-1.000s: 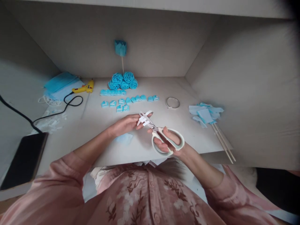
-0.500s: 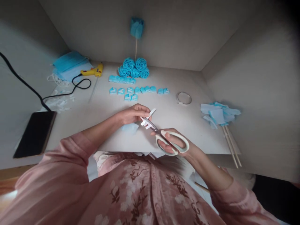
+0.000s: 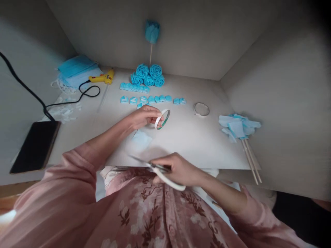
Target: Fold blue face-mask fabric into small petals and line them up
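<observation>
My left hand (image 3: pixel 146 115) pinches a narrow roll of white tape (image 3: pixel 157 123), whose inner ring looks green. Below that hand, a pale blue piece of mask fabric (image 3: pixel 141 139) lies on the table. At the table's front edge, my right hand (image 3: pixel 182 169) is closed around the white-handled scissors (image 3: pixel 169 180), their blades pointing left and blurred. Small folded blue pieces (image 3: pixel 151 100) lie in rows just beyond my left hand, which covers part of the nearest ones.
Blue fabric roses (image 3: pixel 149 80) are stacked at the back below a stemmed blue flower (image 3: pixel 152 32). A yellow glue gun (image 3: pixel 102 78), masks (image 3: pixel 77 70) and a phone (image 3: pixel 36 146) are left. A thin ring (image 3: pixel 201 109) and fabric strips (image 3: pixel 238 125) with sticks (image 3: pixel 250 160) are right.
The scissors have left the white strips at my left hand and moved down and left toward my body. My left hand has risen slightly and now shows the tape roll.
</observation>
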{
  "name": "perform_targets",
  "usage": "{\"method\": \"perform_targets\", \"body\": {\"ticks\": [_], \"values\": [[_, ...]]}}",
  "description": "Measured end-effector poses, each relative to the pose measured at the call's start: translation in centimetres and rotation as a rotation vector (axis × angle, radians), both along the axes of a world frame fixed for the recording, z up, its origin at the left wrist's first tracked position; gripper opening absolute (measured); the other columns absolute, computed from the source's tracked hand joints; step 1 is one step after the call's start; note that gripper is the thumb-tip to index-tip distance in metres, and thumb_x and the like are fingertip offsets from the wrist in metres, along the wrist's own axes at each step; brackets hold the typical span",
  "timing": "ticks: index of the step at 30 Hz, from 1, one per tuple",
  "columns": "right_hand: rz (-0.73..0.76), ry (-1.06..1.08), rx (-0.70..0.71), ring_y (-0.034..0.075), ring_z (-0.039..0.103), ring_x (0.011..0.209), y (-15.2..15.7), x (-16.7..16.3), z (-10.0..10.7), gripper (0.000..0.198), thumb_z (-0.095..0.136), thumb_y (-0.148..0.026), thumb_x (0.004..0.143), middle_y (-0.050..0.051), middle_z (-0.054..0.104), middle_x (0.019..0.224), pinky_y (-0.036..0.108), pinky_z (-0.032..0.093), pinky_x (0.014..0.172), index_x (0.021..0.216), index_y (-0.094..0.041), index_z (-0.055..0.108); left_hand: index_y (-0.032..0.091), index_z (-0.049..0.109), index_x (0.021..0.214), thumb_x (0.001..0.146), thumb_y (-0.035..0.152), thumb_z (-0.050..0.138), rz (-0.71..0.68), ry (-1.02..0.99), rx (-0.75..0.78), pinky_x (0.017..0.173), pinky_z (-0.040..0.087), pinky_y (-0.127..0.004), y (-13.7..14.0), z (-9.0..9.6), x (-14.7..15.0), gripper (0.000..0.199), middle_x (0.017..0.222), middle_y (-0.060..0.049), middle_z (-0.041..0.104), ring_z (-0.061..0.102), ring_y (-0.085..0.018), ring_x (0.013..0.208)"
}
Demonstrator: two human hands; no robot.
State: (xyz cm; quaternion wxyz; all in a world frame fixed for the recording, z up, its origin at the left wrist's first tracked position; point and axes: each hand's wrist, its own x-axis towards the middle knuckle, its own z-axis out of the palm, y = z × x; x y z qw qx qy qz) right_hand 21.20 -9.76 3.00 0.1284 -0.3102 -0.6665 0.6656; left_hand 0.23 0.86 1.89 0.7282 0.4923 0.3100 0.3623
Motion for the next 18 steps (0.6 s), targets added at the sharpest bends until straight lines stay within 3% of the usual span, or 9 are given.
{"method": "perform_targets", "body": {"ticks": [2, 4, 6, 9, 13, 16, 18], "values": [[-0.174, 0.044, 0.051, 0.011, 0.054, 0.065, 0.7, 1.0, 0.6, 0.039, 0.078, -0.039, 0.074, -0.001, 0.063, 0.076, 0.023, 0.044, 0.057, 0.108, -0.021, 0.071, 0.009, 0.068, 0.069, 0.075, 0.029, 0.070, 0.092, -0.050, 0.047, 0.065, 0.052, -0.031, 0.2, -0.1, -0.2, 0.021, 0.060, -0.007, 0.066, 0.064, -0.017, 0.058], [-0.316, 0.151, 0.026, 0.014, 0.061, 0.076, 1.7, 3.0, 1.1, 0.059, 0.076, -0.038, 0.077, 0.004, 0.068, 0.094, 0.026, 0.049, 0.064, 0.132, -0.024, 0.057, 0.010, 0.067, 0.069, 0.078, 0.029, 0.067, 0.186, -0.126, 0.083, 0.068, 0.052, -0.031, 0.5, -0.2, -0.2, 0.021, 0.062, -0.006, 0.065, 0.064, -0.017, 0.061], [-0.404, 0.230, -0.020, 0.018, 0.065, 0.089, 2.6, 5.2, 1.1, 0.061, 0.072, -0.036, 0.082, 0.008, 0.069, 0.105, 0.030, 0.053, 0.073, 0.138, -0.026, 0.049, 0.011, 0.066, 0.070, 0.081, 0.029, 0.064, 0.250, -0.174, 0.099, 0.068, 0.052, -0.032, 0.7, -0.3, -0.2, 0.021, 0.063, -0.005, 0.063, 0.063, -0.017, 0.062], [-0.541, 0.234, -0.154, 0.020, 0.069, 0.087, 3.5, 7.1, 0.1, 0.046, 0.069, -0.039, 0.085, 0.011, 0.071, 0.107, 0.031, 0.057, 0.069, 0.126, -0.024, 0.055, 0.012, 0.066, 0.072, 0.083, 0.029, 0.064, 0.304, -0.192, 0.104, 0.067, 0.050, -0.030, 0.8, -0.4, 0.1, 0.021, 0.066, -0.004, 0.062, 0.061, -0.015, 0.062], [-0.549, 0.176, -0.296, 0.020, 0.070, 0.079, 5.0, 6.9, -2.0, 0.044, 0.071, -0.043, 0.081, 0.012, 0.072, 0.103, 0.026, 0.054, 0.055, 0.117, -0.019, 0.061, 0.012, 0.068, 0.077, 0.079, 0.036, 0.071, 0.298, -0.118, 0.107, 0.068, 0.048, -0.028, 0.5, -0.5, 0.4, 0.024, 0.067, -0.004, 0.062, 0.058, -0.014, 0.064], [-0.514, 0.144, -0.294, 0.017, 0.067, 0.073, 6.9, 6.2, -3.0, 0.046, 0.074, -0.048, 0.077, 0.008, 0.071, 0.091, 0.025, 0.052, 0.055, 0.110, -0.017, 0.064, 0.012, 0.068, 0.080, 0.076, 0.042, 0.075, 0.285, -0.073, 0.147, 0.068, 0.045, -0.026, 0.2, -0.5, 0.6, 0.031, 0.068, -0.003, 0.061, 0.056, -0.012, 0.065], [-0.470, 0.039, -0.191, 0.013, 0.060, 0.061, 8.1, 6.1, -3.1, 0.044, 0.073, -0.055, 0.075, 0.003, 0.066, 0.073, 0.024, 0.047, 0.053, 0.092, -0.015, 0.066, 0.013, 0.068, 0.079, 0.074, 0.047, 0.076, 0.275, -0.064, 0.171, 0.068, 0.043, -0.024, 0.1, -0.6, 0.7, 0.035, 0.069, -0.003, 0.061, 0.054, -0.011, 0.065]]}}
